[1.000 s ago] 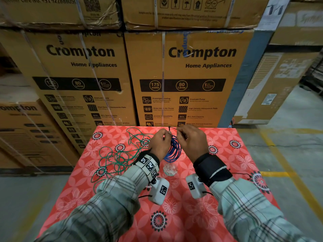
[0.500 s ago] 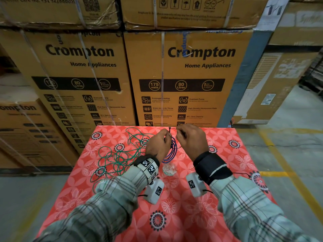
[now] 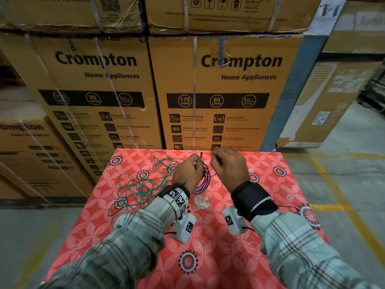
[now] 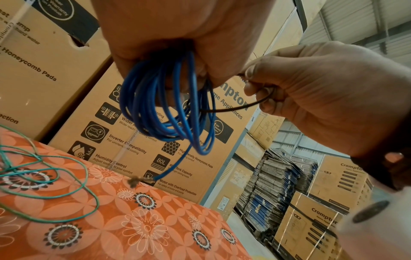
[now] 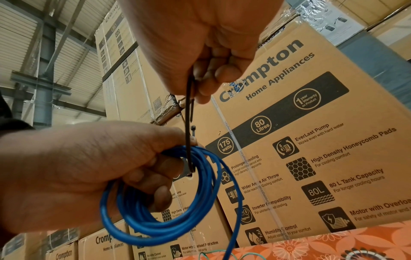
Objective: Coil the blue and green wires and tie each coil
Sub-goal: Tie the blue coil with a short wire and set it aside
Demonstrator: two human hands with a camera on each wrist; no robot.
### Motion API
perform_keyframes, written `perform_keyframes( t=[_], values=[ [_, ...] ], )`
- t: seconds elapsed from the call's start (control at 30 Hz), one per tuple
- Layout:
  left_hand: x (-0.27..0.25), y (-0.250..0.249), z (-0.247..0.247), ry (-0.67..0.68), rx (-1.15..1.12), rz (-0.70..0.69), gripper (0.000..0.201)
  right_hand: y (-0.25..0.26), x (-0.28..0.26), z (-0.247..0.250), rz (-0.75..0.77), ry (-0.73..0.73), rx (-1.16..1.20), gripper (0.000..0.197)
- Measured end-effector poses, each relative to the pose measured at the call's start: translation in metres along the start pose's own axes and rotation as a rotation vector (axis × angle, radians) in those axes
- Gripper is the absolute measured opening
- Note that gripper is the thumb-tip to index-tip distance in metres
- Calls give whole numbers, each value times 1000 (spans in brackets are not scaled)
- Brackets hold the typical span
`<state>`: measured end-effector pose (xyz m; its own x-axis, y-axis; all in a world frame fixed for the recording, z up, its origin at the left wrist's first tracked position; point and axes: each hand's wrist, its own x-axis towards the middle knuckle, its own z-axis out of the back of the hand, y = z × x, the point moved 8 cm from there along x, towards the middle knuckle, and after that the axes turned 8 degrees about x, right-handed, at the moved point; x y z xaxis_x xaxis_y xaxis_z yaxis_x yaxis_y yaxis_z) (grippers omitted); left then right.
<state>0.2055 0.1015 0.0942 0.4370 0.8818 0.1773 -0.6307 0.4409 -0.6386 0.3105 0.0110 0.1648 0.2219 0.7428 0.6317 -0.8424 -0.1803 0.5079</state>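
Nearest the camera in the head view, two plaid sleeves [image 3: 129, 243] enter from the bottom edge of the frame, each wrist carrying a strap and a small white camera unit.

Left hand [image 3: 187, 172]: fingers curled around the blue wire [image 3: 205, 180], which is wound into a coil of several loops. The coil hangs below the fist, clear of the table, at frame centre. In the left wrist view one loose end of the blue wire [image 4: 164, 112] trails down toward the tablecloth, ending in bare strands.

Right hand [image 3: 229, 167]: thumb and fingers pinch a thin black cable tie [image 5: 189, 126]. In the right wrist view the tie runs from the right hand down through the coil beside the left fingers [image 5: 160, 176]; its small square head shows just above the left hand.

Green wire [image 3: 141, 184]: uncoiled, lying in loose tangled loops on the table [image 3: 281, 184], left of centre, beside the left forearm.

A small clear object [image 3: 202, 201] rests on the red flowered tablecloth between the wrists; its kind cannot be told.

Beyond the table's far edge, stacked cardboard boxes [image 3: 229, 80] printed "Crompton Home Appliances" fill the upper frame. Grey floor with yellow lines occupies the right side.
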Motion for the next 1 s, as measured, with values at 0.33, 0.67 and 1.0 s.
perform_keyframes(
  t=[0.33,0.67,1.0],
  values=[
    [-1,-2,0,0,3,-1,25,4,0,-3,6,14,-13,6],
    [-1,-4,1,-2,59,-36,23,1,2,-5,17,44,-45,7],
    [-5,-15,2,-6,178,-119,16,-4,9,-18,-19,122,-54,11]
  ],
)
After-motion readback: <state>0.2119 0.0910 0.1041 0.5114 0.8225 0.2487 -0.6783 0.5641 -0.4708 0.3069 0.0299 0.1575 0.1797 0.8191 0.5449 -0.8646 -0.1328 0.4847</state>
